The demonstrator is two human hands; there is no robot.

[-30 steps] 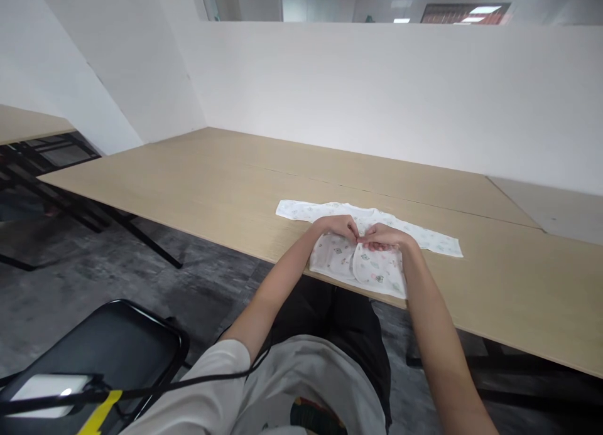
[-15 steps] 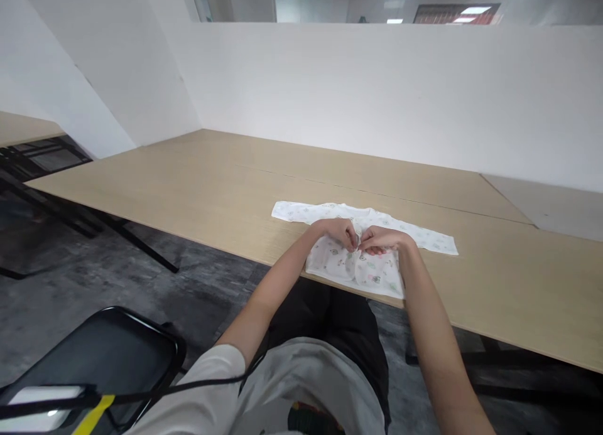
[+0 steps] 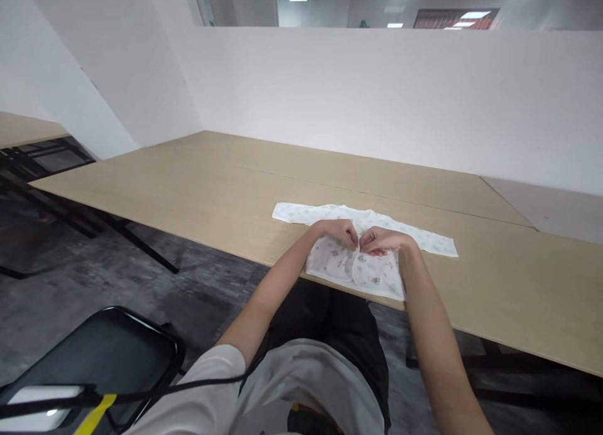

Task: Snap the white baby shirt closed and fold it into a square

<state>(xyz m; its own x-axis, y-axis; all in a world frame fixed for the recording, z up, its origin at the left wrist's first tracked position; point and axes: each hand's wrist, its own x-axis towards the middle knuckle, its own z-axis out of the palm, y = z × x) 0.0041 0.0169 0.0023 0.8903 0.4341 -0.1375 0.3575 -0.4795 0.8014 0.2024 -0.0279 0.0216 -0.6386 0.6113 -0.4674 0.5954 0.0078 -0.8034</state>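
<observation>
A small white long-sleeved baby shirt [image 3: 377, 277] with a scattered print lies flat on the table, its sleeves spread to both sides and its hem near the front edge. At the middle of its front opening, my left hand [image 3: 343, 233] pinches the fabric from the left. Close beside it, my right hand [image 3: 377, 239] is closed on the other front edge, fingertips nearly touching those of the left. Whatever fastener may lie between the fingertips is hidden. Both forearms reach over the table's near edge.
The light wooden table [image 3: 188, 184] runs up to a white wall [image 3: 377, 90]. A black chair [image 3: 113, 353] stands at the lower left, with a white device [image 3: 42, 407] on it and a black cable [image 3: 198, 383] crossing to my body. Another table [image 3: 28, 128] is at far left.
Both hands stay at the front opening with only slight finger movement. The front edge below them now lies a little more overlapped. The view has tilted very slightly.
</observation>
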